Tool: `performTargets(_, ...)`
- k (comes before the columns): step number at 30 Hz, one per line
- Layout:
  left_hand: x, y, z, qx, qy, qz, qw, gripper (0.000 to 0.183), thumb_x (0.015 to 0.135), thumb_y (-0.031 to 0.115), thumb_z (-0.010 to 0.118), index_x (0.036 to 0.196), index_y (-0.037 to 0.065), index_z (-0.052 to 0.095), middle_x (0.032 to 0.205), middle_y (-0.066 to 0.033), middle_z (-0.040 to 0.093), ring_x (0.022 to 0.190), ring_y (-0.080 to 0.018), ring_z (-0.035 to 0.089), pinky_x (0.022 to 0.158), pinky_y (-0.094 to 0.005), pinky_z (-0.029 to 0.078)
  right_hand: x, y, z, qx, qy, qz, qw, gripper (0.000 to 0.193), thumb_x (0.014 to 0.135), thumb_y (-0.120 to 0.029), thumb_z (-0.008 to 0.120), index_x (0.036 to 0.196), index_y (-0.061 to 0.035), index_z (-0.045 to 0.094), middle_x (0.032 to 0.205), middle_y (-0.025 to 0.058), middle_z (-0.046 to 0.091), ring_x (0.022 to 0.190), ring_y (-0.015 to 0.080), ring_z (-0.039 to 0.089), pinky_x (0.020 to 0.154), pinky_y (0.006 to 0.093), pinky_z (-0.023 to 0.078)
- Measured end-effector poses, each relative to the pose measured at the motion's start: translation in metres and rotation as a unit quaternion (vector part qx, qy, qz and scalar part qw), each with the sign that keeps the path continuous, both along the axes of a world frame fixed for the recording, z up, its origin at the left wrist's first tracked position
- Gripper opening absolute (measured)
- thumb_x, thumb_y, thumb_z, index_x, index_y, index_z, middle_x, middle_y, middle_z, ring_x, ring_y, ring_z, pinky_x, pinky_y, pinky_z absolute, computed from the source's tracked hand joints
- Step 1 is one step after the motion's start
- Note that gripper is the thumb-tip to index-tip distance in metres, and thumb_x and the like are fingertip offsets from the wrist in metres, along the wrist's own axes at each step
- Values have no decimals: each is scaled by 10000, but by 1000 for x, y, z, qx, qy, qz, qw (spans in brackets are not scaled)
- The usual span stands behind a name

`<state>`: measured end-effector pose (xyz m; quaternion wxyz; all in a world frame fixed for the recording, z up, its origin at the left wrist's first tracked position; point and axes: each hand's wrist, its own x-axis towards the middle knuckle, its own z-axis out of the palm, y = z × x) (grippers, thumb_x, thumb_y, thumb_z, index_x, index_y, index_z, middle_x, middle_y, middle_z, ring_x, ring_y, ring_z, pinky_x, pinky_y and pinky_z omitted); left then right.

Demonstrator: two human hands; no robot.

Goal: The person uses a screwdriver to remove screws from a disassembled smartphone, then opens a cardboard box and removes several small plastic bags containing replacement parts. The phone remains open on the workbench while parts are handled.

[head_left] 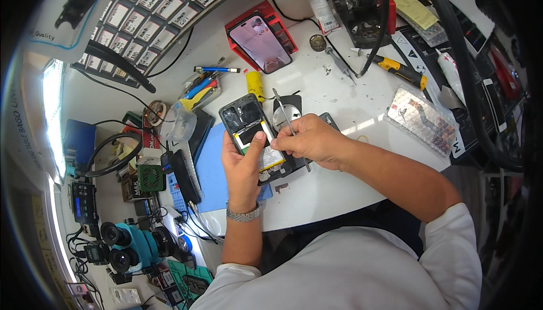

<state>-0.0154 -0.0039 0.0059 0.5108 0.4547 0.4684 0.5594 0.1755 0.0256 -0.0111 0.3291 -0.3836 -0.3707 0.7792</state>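
Observation:
My left hand (242, 166) is closed around an opened smartphone (240, 112), its thumb lying across the inside. The phone's back is off, showing dark parts at the top and a white battery (272, 159) with yellow edges. My right hand (317, 141) grips a thin metal pry tool (281, 105), which slants across beside the phone. That hand's thumb and index finger are pinched together at the battery's upper right edge; whatever lies between their tips is hidden. A blue mat (212, 183) lies beneath and left of the phone.
Behind stands a phone (261, 44) in a red holder, near a yellow cylinder (255, 85). A yellow-black screwdriver (401, 71) and bubble-wrapped package (422, 120) lie right. At lower left is a teal microscope (138, 245). A thick black cable (472, 84) arches at right.

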Motion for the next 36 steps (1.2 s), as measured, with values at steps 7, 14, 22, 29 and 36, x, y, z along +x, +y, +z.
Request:
performTargets(7, 3, -2, 4, -7, 12, -15, 1000, 399, 1032, 42, 781, 1381, 16, 589, 1233, -80, 747, 1058, -126, 726, 942, -303, 599, -2, -8, 10, 15, -35, -17, 999, 241, 998, -187, 854, 879, -39, 706, 760, 6, 650, 642, 61, 516, 572, 255, 407)
performTargets(14, 6, -5, 10, -12, 47, -31, 998, 407, 1036, 45, 775, 1390, 5, 579, 1234, -92, 742, 1065, -137, 727, 940, -316, 605, -3, -4, -1, 12, -56, 4, 998, 313, 974, -234, 856, 813, -32, 679, 758, 40, 635, 687, 118, 544, 599, 328, 418)
performTargets(22, 3, -5, 8, -13, 49, -40, 998, 393, 1033, 40, 775, 1373, 8, 581, 1211, -91, 745, 1050, -135, 728, 927, -315, 608, 0, -3, 3, -15, -22, 17, 999, 290, 981, -182, 835, 791, -26, 682, 755, 56, 641, 682, 136, 572, 617, 328, 453)
performTargets(29, 2, -5, 11, -24, 53, -33, 998, 390, 1031, 34, 775, 1372, 5, 590, 1205, -88, 748, 1047, -133, 726, 929, -313, 602, -1, -5, 5, -14, -27, 14, 999, 253, 976, -173, 839, 834, -17, 699, 792, 68, 661, 710, 137, 594, 650, 306, 472)
performTargets(36, 2, -3, 10, -18, 81, -27, 996, 412, 1016, 37, 795, 1372, 0, 590, 1203, -90, 751, 1042, -131, 724, 930, -315, 600, 0, -4, 6, -16, -41, 16, 999, 200, 951, -154, 841, 871, -14, 723, 802, 55, 664, 715, 109, 592, 633, 268, 454)
